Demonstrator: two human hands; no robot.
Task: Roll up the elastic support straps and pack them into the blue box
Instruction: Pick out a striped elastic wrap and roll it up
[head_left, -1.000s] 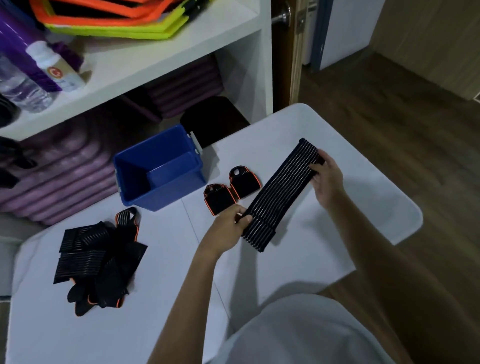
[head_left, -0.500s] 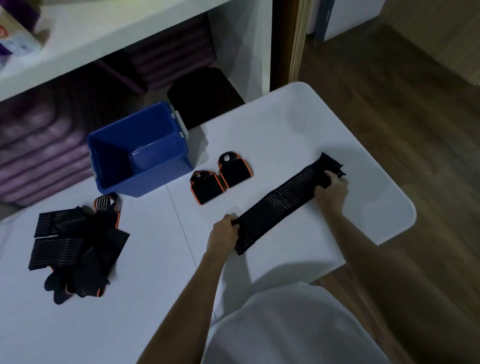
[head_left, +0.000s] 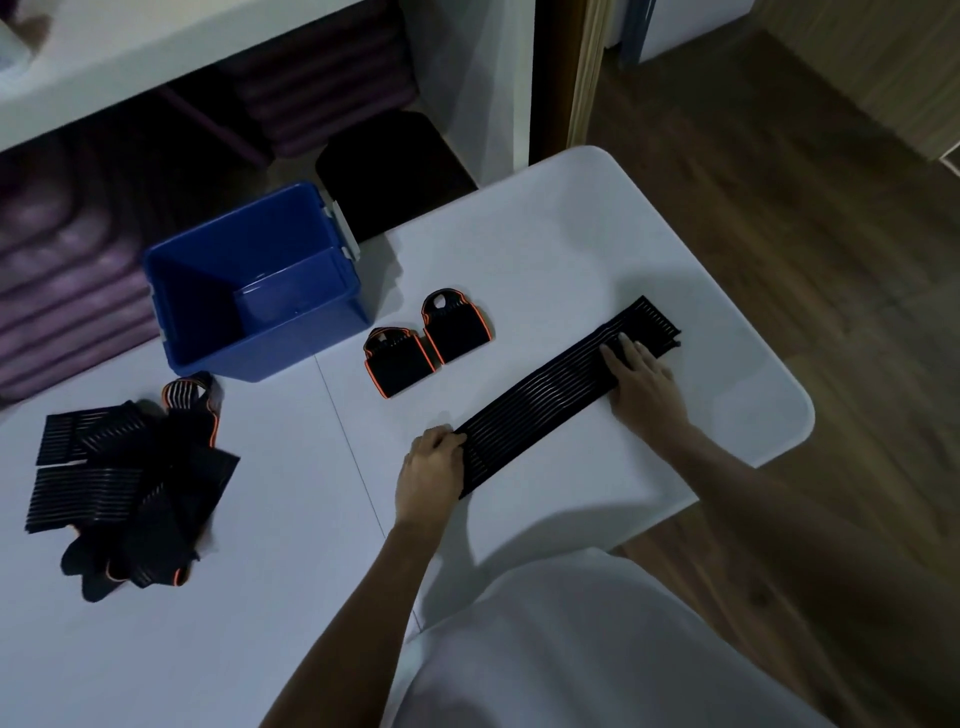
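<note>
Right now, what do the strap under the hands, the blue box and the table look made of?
Strap: looks like woven elastic fabric, black and matte, with fine pale ribs running lengthwise; it lies limp and flat. Blue box: likely moulded plastic, smooth with a slight sheen, thin walls, pale latch at the rim. Table: smooth white top with rounded corners, probably plastic or laminate; cannot tell which.

The strap is black with thin pale lines running along its length. The two folded pads are black, edged in orange. The pile is black, partly pale-striped, with orange trim. The box is blue with a pale clip. The table is white, the floor brown wood-grain, the mats purple.
</note>
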